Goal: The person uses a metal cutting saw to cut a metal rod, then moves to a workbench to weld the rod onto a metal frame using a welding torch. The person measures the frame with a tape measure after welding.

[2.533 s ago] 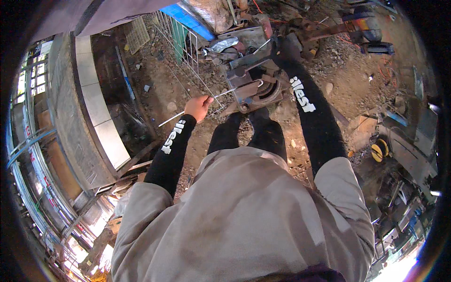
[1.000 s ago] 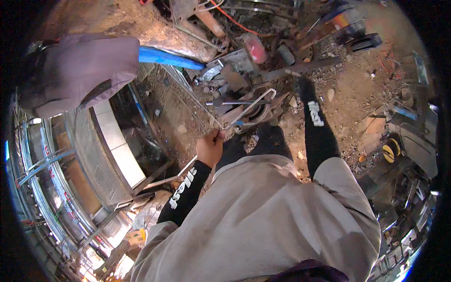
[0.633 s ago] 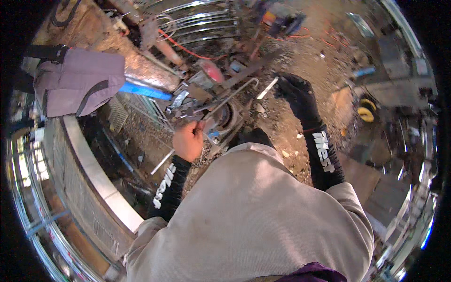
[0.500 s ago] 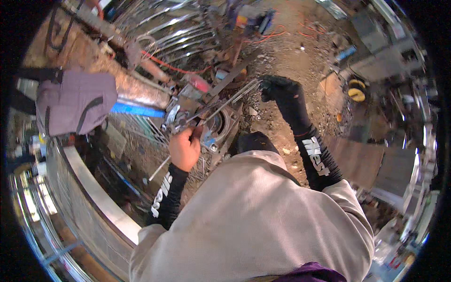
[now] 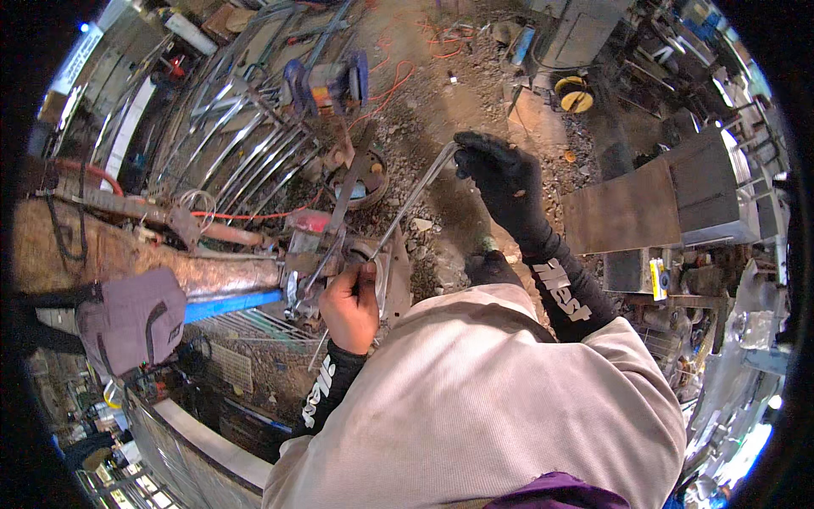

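Head view: most of the lower middle is filled by one pale grey-beige shirt [image 5: 483, 399]. To the left, one rust-brown beam [image 5: 127, 248] is seen, with one purple-grey backpack [image 5: 136, 322] set just below it. Ahead of the shirt, one brownish metal base [image 5: 398, 276] is partly covered by the left hand [image 5: 349, 310].

Two black sleeves [image 5: 572, 297] are worn, one on each forearm, and white lettering is carried by both. A pale sign [image 5: 78, 55] is made out at the upper left edge — its writing is too small to be read.

Two hands are counted. The left hand is bare and closed, and one thin metal rod [image 5: 405, 206] is pinched between its thumb and fingers. The right hand [image 5: 502, 170] is covered by a black glove, its fingers bent and brought up to the bent far end of the rod; whether that end is gripped or only touched cannot be told.

The rod is held slanting between the two hands, above the metal base and the gravelly ground [image 5: 424, 110]. Two yellow discs [image 5: 577, 103] are found well beyond the right hand. Smallest of all, one yellow-and-white label [image 5: 658, 278] is seen at the right, its print unreadable.
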The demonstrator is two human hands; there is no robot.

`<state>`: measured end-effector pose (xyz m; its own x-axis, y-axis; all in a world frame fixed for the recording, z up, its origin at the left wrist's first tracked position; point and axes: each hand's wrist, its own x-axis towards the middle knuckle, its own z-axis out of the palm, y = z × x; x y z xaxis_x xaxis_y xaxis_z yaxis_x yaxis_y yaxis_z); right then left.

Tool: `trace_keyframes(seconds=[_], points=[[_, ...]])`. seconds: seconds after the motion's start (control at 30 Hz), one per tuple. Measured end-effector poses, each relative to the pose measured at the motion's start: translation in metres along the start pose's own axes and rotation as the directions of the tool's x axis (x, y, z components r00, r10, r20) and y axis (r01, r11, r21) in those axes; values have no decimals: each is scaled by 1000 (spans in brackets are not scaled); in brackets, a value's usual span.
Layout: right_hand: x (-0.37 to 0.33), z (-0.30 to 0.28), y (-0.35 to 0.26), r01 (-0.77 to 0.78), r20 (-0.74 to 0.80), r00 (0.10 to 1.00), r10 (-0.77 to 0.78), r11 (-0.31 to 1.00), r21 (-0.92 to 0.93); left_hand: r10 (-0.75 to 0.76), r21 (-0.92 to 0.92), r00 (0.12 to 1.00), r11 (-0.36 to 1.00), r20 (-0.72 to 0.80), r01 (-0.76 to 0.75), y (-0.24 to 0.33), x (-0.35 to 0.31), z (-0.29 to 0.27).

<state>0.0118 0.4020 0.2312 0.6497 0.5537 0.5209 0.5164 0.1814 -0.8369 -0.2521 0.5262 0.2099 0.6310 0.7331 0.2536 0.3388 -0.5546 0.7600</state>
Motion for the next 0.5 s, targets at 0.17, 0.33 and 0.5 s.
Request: trace_keyframes(seconds=[0.17,0.33,0.5], points=[[38,-57,31,-37,45,998,32,992,117,119,20,993,993,26,-119,22,47,45],[82,-125,72,42,-1,999,-42,999,-11,164,47,985,985,60,-167,57,97,117],[132,-200,102,-51,-63,997,42,988,-143,155,-53,984,987,86,-151,114,145,191]])
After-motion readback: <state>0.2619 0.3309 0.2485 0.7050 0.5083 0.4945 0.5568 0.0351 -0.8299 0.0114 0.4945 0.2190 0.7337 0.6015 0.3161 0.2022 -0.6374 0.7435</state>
